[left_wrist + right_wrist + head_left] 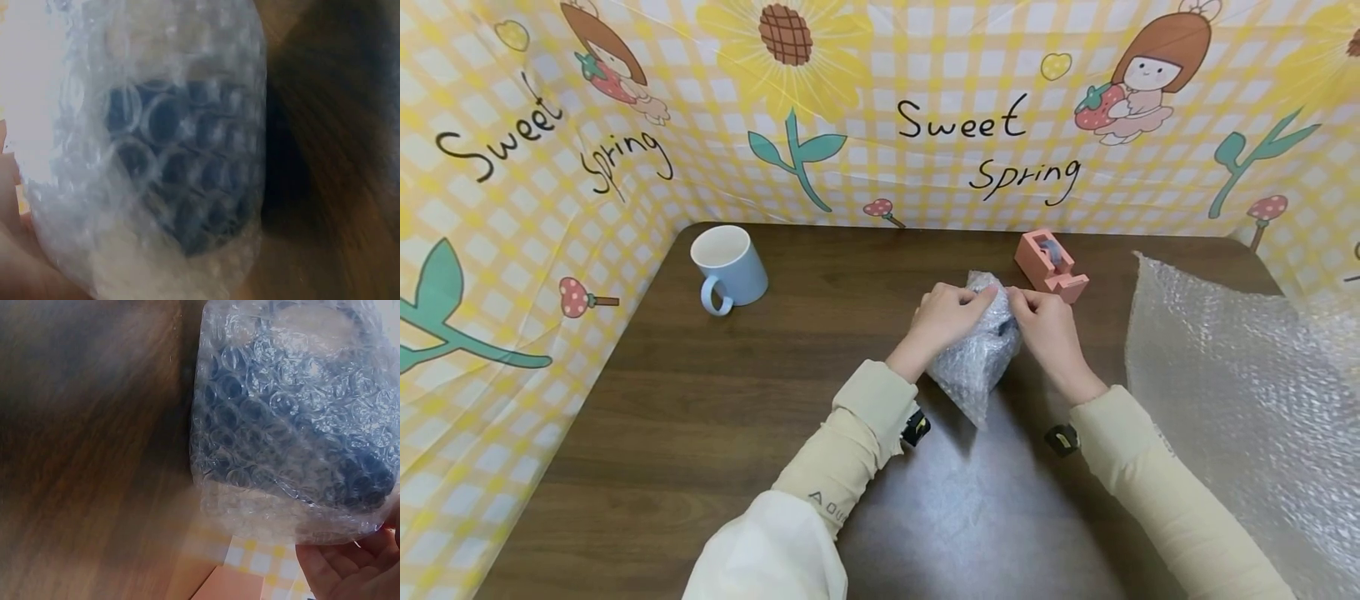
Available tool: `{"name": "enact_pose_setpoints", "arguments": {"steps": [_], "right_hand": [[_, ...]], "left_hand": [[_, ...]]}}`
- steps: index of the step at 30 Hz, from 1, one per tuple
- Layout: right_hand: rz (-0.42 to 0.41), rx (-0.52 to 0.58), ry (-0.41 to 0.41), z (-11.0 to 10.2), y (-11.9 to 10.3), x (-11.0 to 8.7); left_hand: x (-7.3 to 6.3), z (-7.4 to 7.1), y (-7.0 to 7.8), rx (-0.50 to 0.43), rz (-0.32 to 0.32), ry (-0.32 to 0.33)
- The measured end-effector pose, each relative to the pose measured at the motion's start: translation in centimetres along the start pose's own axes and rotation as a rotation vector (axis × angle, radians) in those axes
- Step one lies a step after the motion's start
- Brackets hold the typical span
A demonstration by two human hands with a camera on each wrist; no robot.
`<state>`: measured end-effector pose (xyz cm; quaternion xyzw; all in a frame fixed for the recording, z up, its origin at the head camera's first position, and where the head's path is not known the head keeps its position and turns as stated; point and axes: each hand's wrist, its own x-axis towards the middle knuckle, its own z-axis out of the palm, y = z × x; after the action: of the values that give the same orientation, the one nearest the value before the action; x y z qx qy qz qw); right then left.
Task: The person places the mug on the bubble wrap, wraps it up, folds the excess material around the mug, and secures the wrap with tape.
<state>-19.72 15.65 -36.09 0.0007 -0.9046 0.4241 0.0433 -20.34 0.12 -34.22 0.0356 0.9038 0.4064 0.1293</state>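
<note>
A bundle of bubble wrap (pixel 977 367) stands on the table between my two hands. Through its layers a dark blue patch and paler areas show in both wrist views; the kind of object inside cannot be made out. My left hand (pixel 946 318) pinches the wrap near the bundle's top from the left. On the other side my right hand (pixel 1047 325) pinches the wrap's upper right edge, thumb and fingertips close to those of the left. In the right wrist view, curled fingers (pixel 350 565) touch the wrap's edge.
A pink tape dispenser (pixel 1051 265) with a roll of tape stands just behind my right hand. At the back left is a light blue mug (pixel 741 271). A large bubble wrap sheet (pixel 1225 392) covers the table's right side. Patterned cloth (pixel 925 175) walls the table.
</note>
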Motion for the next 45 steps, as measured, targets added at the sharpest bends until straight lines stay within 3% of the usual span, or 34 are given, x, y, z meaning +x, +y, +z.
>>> {"name": "enact_pose_setpoints", "arguments": {"steps": [7, 13, 18, 27, 31, 34, 38, 42, 45], "right_hand": [[0.019, 0.0, -0.017, 0.0, 0.1, 0.0], [0.013, 0.004, -0.007, 0.3, 0.4, -0.2], [0.0, 0.009, -0.001, 0.4, 0.3, -0.2], [0.007, 0.018, -0.002, 0.4, 0.3, -0.2], [0.0, 0.012, 0.001, 0.4, 0.3, -0.1], [-0.001, 0.01, -0.003, 0.4, 0.3, -0.1], [0.009, 0.013, -0.02, 0.4, 0.3, -0.2], [0.015, 0.01, -0.014, 0.4, 0.4, -0.2], [0.017, 0.012, 0.004, 0.6, 0.4, -0.2]], "left_hand": [[0.7, 0.4, 0.8, 0.007, -0.033, 0.036], [0.7, 0.6, 1.1, 0.052, -0.006, 0.018], [0.7, 0.5, 1.1, 0.032, -0.031, -0.001], [1.0, 0.6, 1.0, -0.001, -0.016, -0.016], [1.4, 0.1, 0.6, -0.014, 0.029, -0.103], [1.7, -0.8, 0.1, 0.01, 0.084, -0.199], [1.7, -1.7, -0.5, 0.047, 0.154, -0.276], [1.5, -1.7, -1.1, -0.011, 0.235, -0.288], [1.3, -1.5, -1.3, -0.062, 0.261, -0.274]]}}
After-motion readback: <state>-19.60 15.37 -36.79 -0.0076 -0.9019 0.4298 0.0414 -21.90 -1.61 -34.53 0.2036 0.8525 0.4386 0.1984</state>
